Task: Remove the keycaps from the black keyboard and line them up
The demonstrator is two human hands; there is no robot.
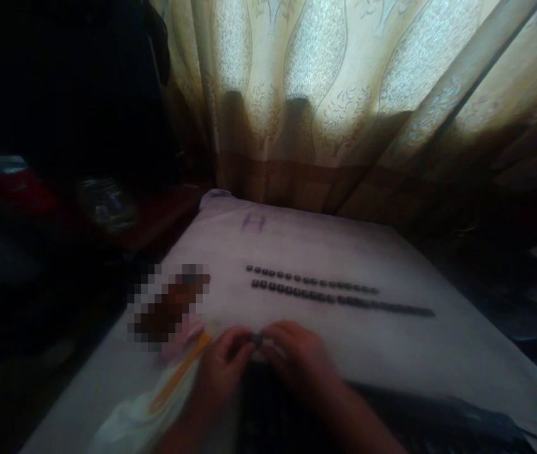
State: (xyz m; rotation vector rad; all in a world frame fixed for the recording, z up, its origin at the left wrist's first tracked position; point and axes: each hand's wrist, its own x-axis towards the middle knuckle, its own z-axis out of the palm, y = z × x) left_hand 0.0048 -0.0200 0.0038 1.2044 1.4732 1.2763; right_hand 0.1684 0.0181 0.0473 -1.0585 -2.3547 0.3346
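My left hand (221, 360) pinches a small dark keycap (256, 339) between thumb and fingers. From the other side, the closed fingers of my right hand (299, 353) meet at the same keycap. A small pale spot shows by the right fingertips, too blurred to name. Below both hands lies a black keyboard (386, 410), partly covered by my right forearm. Beyond my hands, several dark keycaps stand in two long lines, a far row (313, 281) and a nearer row (334, 298).
Left of my left hand lie an orange stick-like handle (180, 372), white cloth or paper (123, 419) and something pink (183, 340). A pixelated brown patch (168, 309) sits beyond them. The pale-covered table (306, 233) ends near a patterned curtain (268, 120).
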